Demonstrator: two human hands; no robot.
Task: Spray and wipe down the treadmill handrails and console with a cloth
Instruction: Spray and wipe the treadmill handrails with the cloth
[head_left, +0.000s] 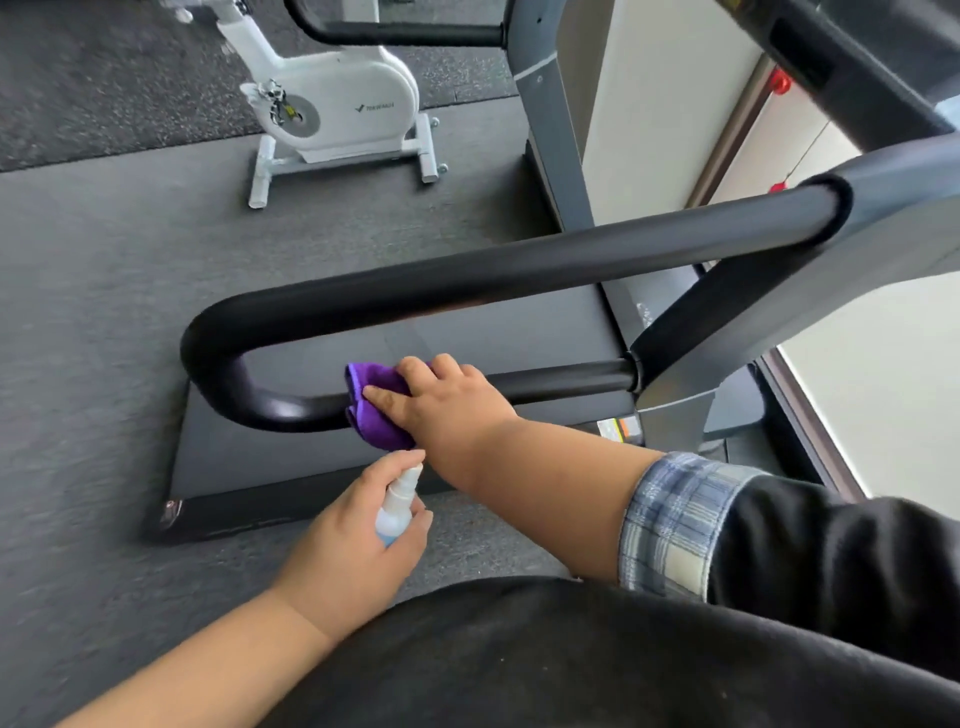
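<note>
A black looped treadmill handrail (467, 280) runs across the middle of the view and bends back into a lower bar. My right hand (447, 400) grips a purple cloth (374, 410) wrapped around that lower bar near the bend. Just below it, my left hand (353, 545) holds a small white and blue spray bottle (397, 506), nozzle up, with my index finger over the top. The treadmill console (841, 62) shows only partly at the top right.
The treadmill deck (311, 457) lies under the handrail on grey floor mats. A white exercise bike (337, 109) stands behind. The far handrail (395, 34) and grey upright (545, 130) are at the top. A window and wall are on the right.
</note>
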